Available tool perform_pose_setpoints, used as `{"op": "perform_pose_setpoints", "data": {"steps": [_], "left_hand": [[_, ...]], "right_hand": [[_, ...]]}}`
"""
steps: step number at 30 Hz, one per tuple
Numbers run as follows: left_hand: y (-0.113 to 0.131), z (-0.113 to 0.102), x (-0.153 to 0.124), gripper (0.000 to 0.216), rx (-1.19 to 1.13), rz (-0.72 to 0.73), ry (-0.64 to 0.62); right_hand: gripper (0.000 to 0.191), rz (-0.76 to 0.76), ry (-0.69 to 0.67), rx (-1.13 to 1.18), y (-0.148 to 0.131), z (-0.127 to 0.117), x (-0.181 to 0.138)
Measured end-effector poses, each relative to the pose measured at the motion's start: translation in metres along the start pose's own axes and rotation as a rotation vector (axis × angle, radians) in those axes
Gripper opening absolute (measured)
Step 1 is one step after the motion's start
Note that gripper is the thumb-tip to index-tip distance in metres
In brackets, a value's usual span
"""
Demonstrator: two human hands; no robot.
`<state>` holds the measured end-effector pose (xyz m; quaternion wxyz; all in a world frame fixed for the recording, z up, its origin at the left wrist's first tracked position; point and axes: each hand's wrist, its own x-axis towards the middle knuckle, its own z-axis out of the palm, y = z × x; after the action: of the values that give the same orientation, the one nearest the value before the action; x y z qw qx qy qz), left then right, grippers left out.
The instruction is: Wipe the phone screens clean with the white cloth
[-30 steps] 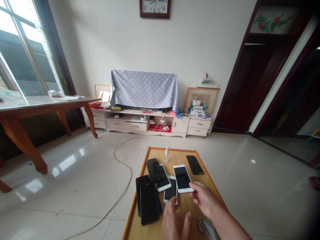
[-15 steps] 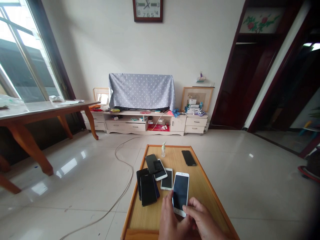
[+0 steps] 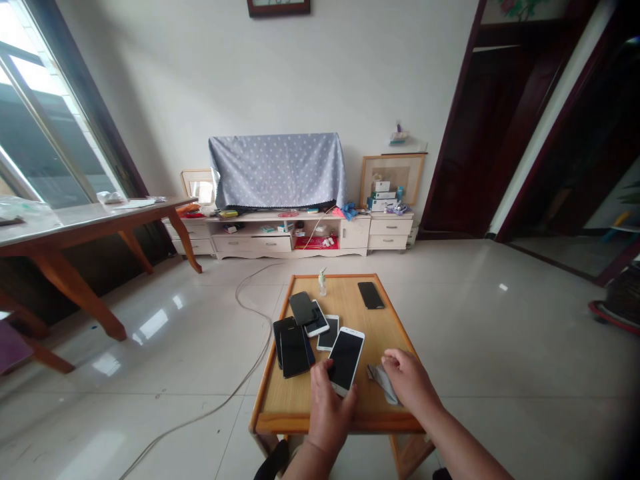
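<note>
My left hand [image 3: 330,400] is closed around the lower part of a white smartphone [image 3: 347,358], its dark screen facing up and its top tilted to the right. To the right, my right hand [image 3: 407,377] has its fingers curled at a grey cloth [image 3: 384,385], which hangs or lies low over the small wooden table [image 3: 345,287]; its held edge is partly hidden by the hand. Beyond the held phone lie another white phone [image 3: 328,333], a white-edged phone [image 3: 319,320] and several dark phones [image 3: 295,352], some overlapping.
A small spray bottle [image 3: 323,283] stands near the table's far edge. One black phone [image 3: 371,295] lies apart at the far right. A cable [image 3: 220,405] runs across the floor on the left. A low white cabinet [image 3: 355,238] stands against the wall.
My right hand has let go of the white phone and moved right to the grey cloth. The left hand keeps the phone, now tilted rightward. The view has dipped downward.
</note>
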<state>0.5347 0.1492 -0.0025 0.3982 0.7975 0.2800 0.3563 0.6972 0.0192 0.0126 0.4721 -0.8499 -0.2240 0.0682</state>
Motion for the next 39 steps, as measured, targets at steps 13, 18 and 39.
{"op": "perform_pose_setpoints", "data": {"steps": [13,18,39], "left_hand": [[0.005,0.009,-0.003,0.043,0.164,0.058,-0.058],[0.008,0.012,-0.005,0.047,0.219,0.077,-0.106],[0.011,0.004,-0.001,0.097,0.492,0.025,-0.284]], "right_hand": [[0.013,-0.038,-0.022,-0.083,0.035,-0.001,0.003],[0.012,0.004,0.008,-0.025,0.041,-0.006,0.006],[0.022,0.098,-0.089,0.272,0.01,0.003,-0.003]]}}
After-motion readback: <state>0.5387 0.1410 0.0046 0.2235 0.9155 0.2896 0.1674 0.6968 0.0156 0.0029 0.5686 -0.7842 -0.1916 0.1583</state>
